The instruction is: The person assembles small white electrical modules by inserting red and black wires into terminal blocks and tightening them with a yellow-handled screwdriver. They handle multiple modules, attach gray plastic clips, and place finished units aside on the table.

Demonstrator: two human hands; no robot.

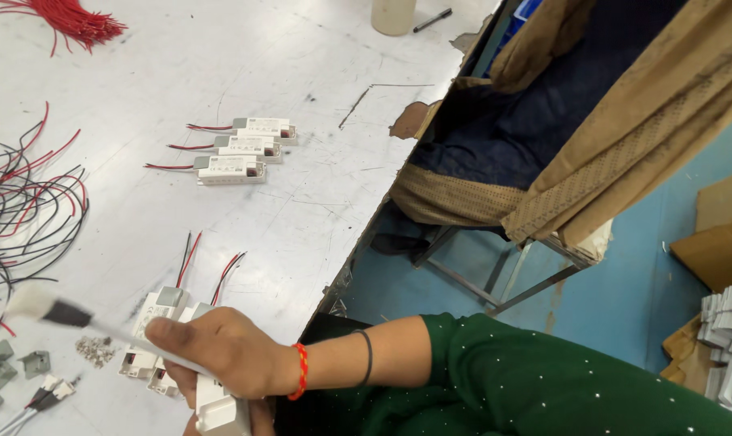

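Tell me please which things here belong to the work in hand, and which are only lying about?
In hand:
- right hand holding a thin brush
- white driver box under that hand
- two white boxes beside it

Lying about:
- three wired boxes in a row
- red wire bundle
- loose red and black wires
- black pen
- brown cloth over the stool

Three boxed units (243, 148) are lying in a staggered row on the table (317, 48) at centre left of the frame. A wire bundle (65, 20) is sitting at the upper left, loose wires (23, 206) at the left edge. Two more units (157, 323) are lying at the lower left, just beside the hand (220, 351). A chair (543, 153) is standing to the right of the table.
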